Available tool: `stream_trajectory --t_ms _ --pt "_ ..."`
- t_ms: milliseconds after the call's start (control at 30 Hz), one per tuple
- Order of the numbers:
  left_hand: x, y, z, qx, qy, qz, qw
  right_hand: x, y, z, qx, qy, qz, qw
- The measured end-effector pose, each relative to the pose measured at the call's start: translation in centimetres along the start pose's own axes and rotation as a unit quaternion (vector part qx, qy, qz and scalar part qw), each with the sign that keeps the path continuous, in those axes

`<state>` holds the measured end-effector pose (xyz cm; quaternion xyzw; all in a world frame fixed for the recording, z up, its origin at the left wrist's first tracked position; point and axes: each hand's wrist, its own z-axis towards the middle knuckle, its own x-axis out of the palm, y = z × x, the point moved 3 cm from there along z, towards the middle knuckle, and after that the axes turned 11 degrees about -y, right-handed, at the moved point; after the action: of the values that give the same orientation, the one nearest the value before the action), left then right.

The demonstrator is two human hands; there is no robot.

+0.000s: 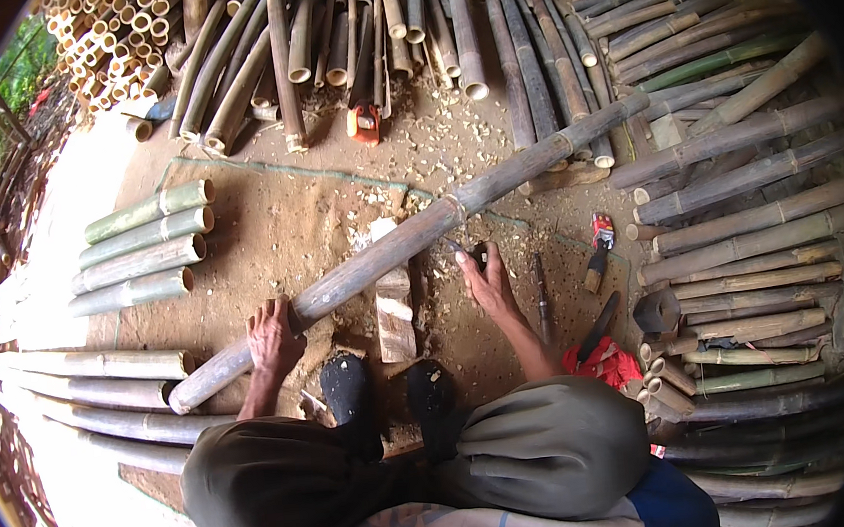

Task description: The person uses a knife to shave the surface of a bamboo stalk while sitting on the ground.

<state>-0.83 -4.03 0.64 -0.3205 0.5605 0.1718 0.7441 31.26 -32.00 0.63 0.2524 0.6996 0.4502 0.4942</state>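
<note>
A long grey-brown bamboo pole (377,265) slants from lower left to upper right in front of my knees. It rests across a pale, notched wooden block (396,316). My left hand (275,339) is wrapped over the pole close to its near left end. Just below a node of the pole, my right hand (487,278) is closed round a small knife-like tool with a dark handle (480,254). Its thin tip points up-left toward the pole's underside; whether it touches is too small to tell. My fingers partly hide the tool.
Four-sided stacks of bamboo surround me: poles (745,170) at right, stacked culms (321,31) ahead, short green pieces (143,228) at left. A dark blade (598,328) lies by red plastic (608,363). An orange-handled saw (363,125) and wood shavings lie ahead.
</note>
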Motion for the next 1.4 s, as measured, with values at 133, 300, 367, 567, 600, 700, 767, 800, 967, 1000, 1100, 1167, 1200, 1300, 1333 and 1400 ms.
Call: stream_trajectory --t_ms 133,300,367,567,600,700,767,800,967,1000,1100,1167,1200,1300,1333,1400 --pt "2.1 2.5 -0.6 -0.02 -0.099 0.052 0.994 0.7 4.9 -1.6 0.04 0.081 0.227 0.97" --pt "0.3 3.1 4.3 -0.049 0.186 -0.104 0.976 -2.1 4.4 -1.3 0.1 0.104 0.268 0.953" --pt "-0.1 3.0 4.7 -0.051 0.198 -0.104 0.973 -2.6 3.8 -1.3 0.129 0.071 0.269 0.952" --pt "-0.8 1.8 3.6 -0.078 0.152 -0.075 0.983 -3.6 3.0 0.7 0.139 0.091 0.217 0.962" --pt "-0.6 1.5 3.6 -0.077 0.155 -0.084 0.981 -3.6 2.7 1.1 0.136 0.1 0.215 0.962" --pt "-0.4 1.6 4.2 -0.083 0.174 -0.098 0.976 -2.9 2.4 2.4 0.132 0.115 0.211 0.962" --pt "-0.6 2.4 4.9 -0.091 0.207 -0.11 0.968 -1.9 2.1 3.5 0.13 0.119 0.228 0.958" --pt "-0.7 2.7 5.1 -0.094 0.224 -0.117 0.963 -1.6 2.0 3.9 0.129 0.12 0.237 0.956" --pt "-0.2 2.8 5.4 -0.097 0.225 -0.109 0.963 -1.5 2.5 5.9 0.107 0.145 0.215 0.96" --pt "-0.8 3.0 5.1 -0.103 0.221 -0.097 0.965 -1.1 3.1 6.5 0.089 0.132 0.217 0.963" --pt "0.3 1.9 5.4 -0.095 0.219 -0.109 0.965 -1.6 1.4 7.4 0.134 0.066 0.24 0.959" --pt "0.2 2.2 5.6 -0.093 0.216 -0.108 0.966 -0.5 1.2 6.6 0.122 0.138 0.183 0.966" --pt "0.2 2.2 5.6 -0.092 0.218 -0.105 0.966 -0.6 1.2 6.9 0.121 0.15 0.182 0.964" --pt "-0.2 2.3 5.2 -0.093 0.212 -0.093 0.968 -1.3 2.3 7.5 0.112 0.159 0.196 0.961" --pt "-0.4 2.1 5.2 -0.091 0.207 -0.089 0.97 -1.9 3.1 7.7 0.087 0.124 0.209 0.966" --pt "-0.8 1.8 5.3 -0.093 0.202 -0.089 0.971 -2.2 1.8 8.2 0.141 0.022 0.288 0.947"
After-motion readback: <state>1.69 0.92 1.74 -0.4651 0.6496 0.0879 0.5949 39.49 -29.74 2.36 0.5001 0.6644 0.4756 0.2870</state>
